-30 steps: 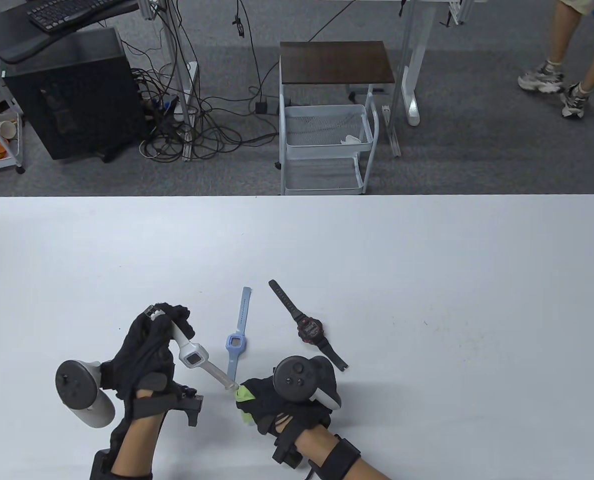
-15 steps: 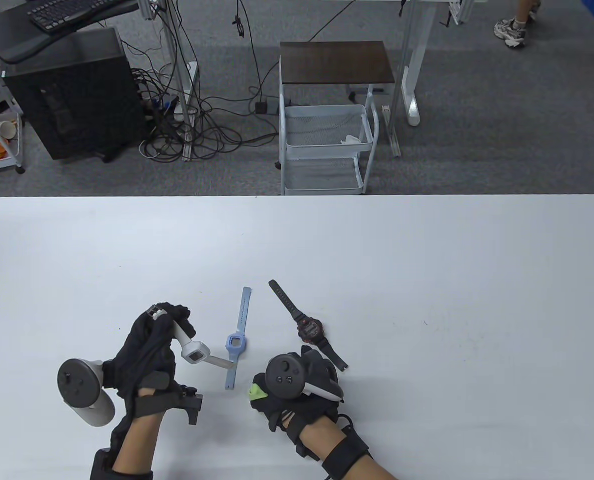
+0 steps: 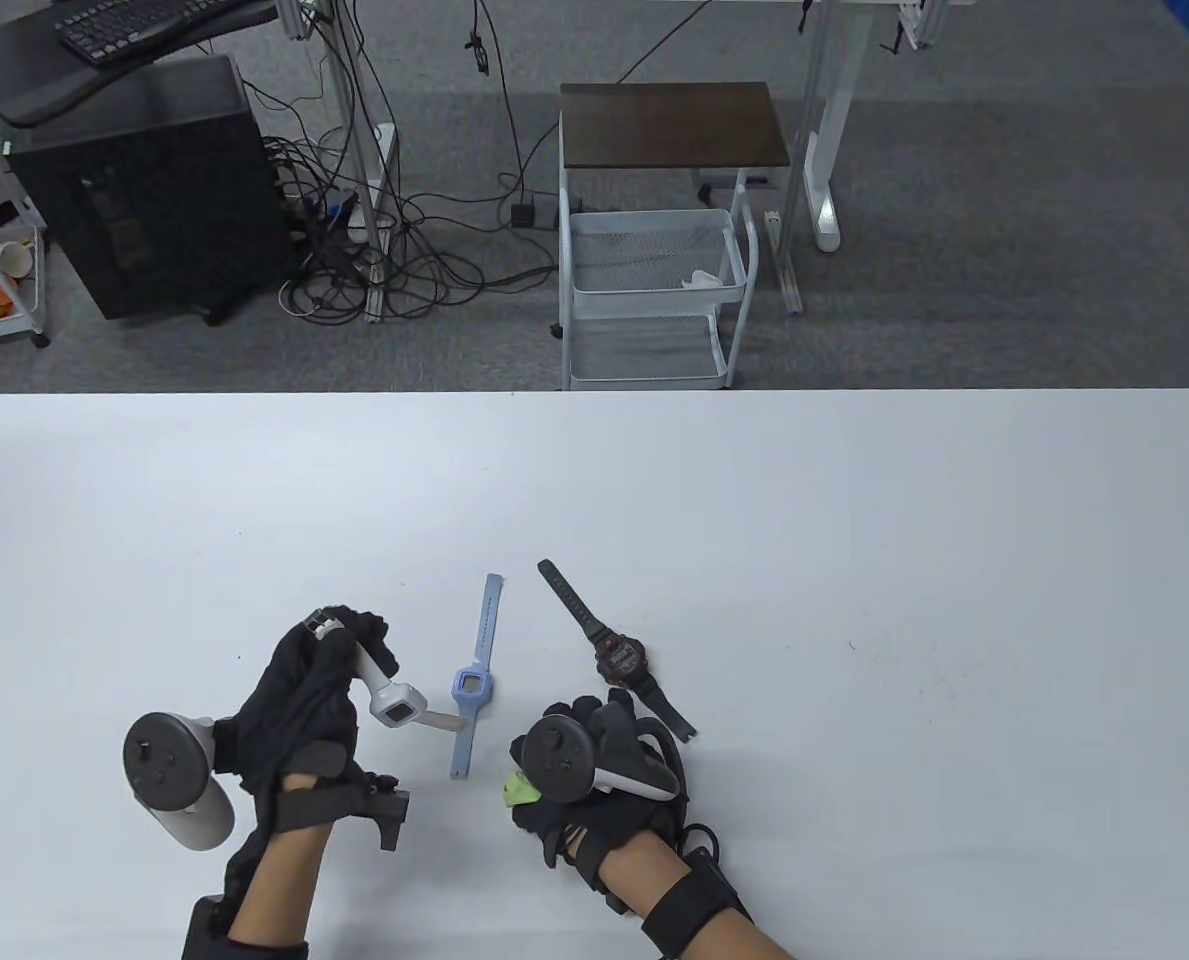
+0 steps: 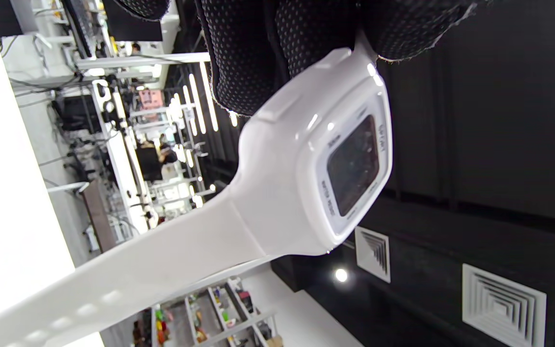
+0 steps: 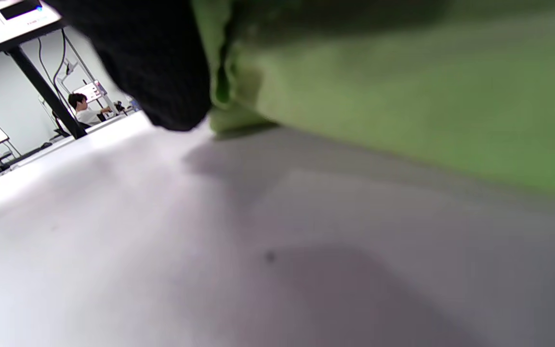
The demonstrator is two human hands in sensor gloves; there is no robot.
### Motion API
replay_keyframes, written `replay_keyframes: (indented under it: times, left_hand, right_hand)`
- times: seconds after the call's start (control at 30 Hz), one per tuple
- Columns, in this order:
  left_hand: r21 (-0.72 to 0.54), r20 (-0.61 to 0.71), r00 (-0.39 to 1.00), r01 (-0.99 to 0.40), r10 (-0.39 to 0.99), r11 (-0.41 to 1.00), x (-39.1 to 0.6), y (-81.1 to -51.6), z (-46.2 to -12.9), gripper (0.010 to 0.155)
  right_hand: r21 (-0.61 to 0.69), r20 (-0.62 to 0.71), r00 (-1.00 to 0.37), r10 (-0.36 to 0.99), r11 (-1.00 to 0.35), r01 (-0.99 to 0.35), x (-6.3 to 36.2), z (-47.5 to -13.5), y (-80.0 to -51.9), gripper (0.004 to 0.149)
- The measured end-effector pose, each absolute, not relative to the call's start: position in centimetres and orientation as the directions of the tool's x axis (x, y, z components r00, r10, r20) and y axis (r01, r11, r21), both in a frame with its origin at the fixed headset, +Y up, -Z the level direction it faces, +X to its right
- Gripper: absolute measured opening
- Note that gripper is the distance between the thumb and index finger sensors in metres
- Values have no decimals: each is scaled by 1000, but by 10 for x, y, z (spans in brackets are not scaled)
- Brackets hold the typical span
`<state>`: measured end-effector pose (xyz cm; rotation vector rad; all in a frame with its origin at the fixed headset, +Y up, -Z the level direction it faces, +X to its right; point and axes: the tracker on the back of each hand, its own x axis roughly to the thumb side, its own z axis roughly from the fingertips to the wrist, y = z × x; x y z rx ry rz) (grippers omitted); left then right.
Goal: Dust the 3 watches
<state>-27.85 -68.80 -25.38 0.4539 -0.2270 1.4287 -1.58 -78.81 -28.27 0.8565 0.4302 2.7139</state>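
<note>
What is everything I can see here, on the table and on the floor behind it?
White watch: one, white, held up off the table by its strap, left of the blue one.
Blue watch: one, light blue, flat on the table, middle.
Black watch: one, black with red on the face, flat on the table, right of the blue one.
Green cloth: one, lime green, bunched in the right hand.
Table: one, white.
Cart: one, white wire with a dark brown top, on the floor behind the table.
Computer tower: one, black, far left.
Left hand: black glove, grips the white watch's strap.
Right hand: black glove, holds the green cloth.
</note>
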Motion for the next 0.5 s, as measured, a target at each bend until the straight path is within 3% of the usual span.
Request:
replay_keyframes:
  times: [0.33,0.5]
  left_hand:
    - [154,410,136,-985,902,79,-277,-690,-255,48]
    - [152,413,118,-987,903,60,-278,-689,-255,48]
  right_hand:
    - [380,503,-790,351,-911,-163,-14,-282,-788,84]
    - [367,506,-749,427,-893,-261,-10,-284,-778,91]
